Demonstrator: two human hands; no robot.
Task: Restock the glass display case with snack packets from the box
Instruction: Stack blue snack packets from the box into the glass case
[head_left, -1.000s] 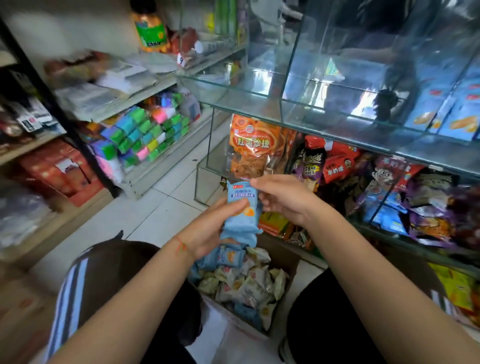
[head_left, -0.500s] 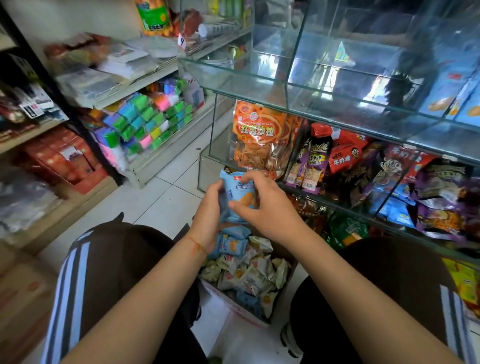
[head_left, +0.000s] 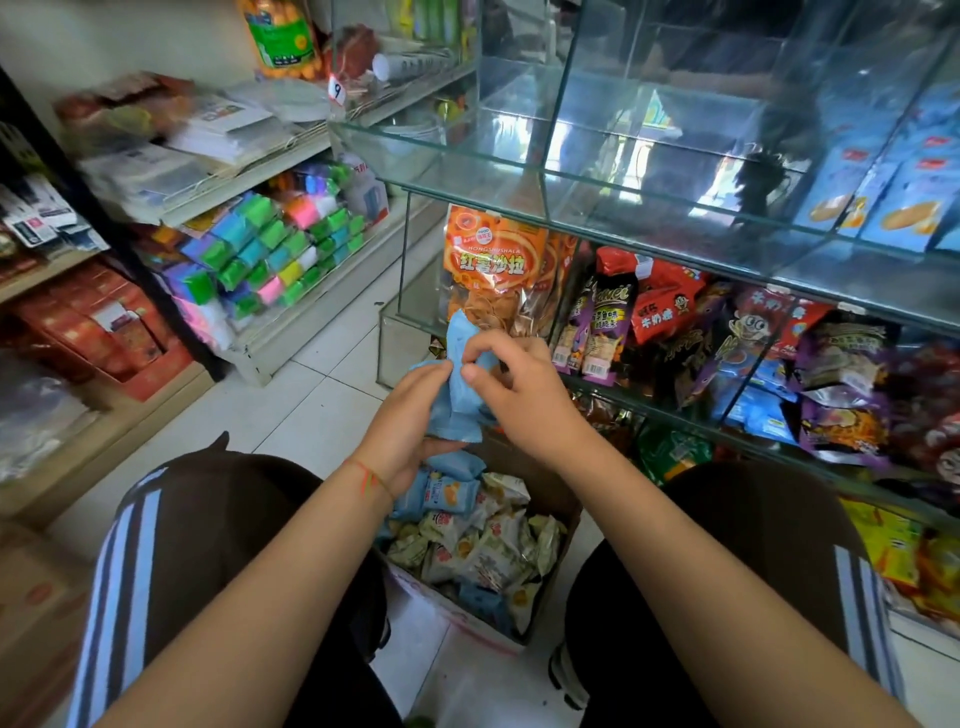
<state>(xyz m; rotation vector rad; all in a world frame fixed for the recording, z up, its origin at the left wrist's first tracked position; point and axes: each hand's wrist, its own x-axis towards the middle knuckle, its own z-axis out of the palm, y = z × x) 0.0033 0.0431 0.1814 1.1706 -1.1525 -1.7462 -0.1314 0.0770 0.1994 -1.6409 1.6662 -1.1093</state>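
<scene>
On the far left, open shelves (head_left: 270, 171) hold papers and a stack of bright green, blue and pink packs (head_left: 275, 249). Near the middle, the left hand (head_left: 410, 415) curls around a bunch of blue snack packets (head_left: 457, 395), holding them from below and from the left side. The right hand (head_left: 519, 395) pinches the top of the same packets with thumb and fingers. Both hands are just above the box (head_left: 550, 504), which sits on the floor between the person's knees and is full of small blue and pale packets. Behind the hands stands a big orange bag (head_left: 493, 260) inside the glass display case (head_left: 675, 218). To the right, the case's lower shelf is crowded with red, purple and blue snack bags. Its top shelf has blue boxes (head_left: 904, 202) at the far right.
</scene>
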